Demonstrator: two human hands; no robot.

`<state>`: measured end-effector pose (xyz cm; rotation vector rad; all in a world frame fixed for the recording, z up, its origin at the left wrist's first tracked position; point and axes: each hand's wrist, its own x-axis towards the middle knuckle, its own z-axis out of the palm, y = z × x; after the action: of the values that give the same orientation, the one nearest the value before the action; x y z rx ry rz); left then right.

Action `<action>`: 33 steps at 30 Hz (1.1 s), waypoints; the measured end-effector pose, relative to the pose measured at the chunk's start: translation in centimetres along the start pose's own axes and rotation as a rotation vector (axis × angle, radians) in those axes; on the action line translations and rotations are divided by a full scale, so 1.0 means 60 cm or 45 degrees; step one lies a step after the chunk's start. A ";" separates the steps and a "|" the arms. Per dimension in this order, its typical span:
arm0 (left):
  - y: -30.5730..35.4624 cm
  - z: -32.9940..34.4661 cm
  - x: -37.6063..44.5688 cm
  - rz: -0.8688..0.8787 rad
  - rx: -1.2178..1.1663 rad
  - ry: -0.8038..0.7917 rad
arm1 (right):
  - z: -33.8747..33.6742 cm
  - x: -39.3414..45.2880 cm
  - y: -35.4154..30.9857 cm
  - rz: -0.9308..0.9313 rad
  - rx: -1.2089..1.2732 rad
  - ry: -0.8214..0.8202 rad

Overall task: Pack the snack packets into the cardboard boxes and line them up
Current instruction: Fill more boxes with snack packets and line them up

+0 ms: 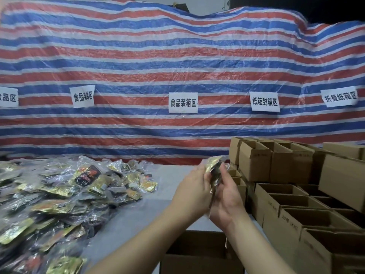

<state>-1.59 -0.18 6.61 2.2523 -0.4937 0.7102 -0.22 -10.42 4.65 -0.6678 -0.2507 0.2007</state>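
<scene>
Snack packets (214, 175) held upright between both hands (209, 192).

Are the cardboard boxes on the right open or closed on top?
Open: the cardboard boxes show dark, bare interiors from above, with no flaps folded over.

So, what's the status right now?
Both hands, left and right, hold packets between them. Boxes open at right. Nothing in the way.
</scene>
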 end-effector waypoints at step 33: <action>-0.141 -0.002 -0.049 -1.106 -1.923 -0.055 | 0.106 0.083 -0.076 0.043 -1.528 0.615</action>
<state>0.54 5.99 0.48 0.8315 0.0424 -0.2108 3.09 -8.89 13.18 -1.8768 0.1450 -0.1145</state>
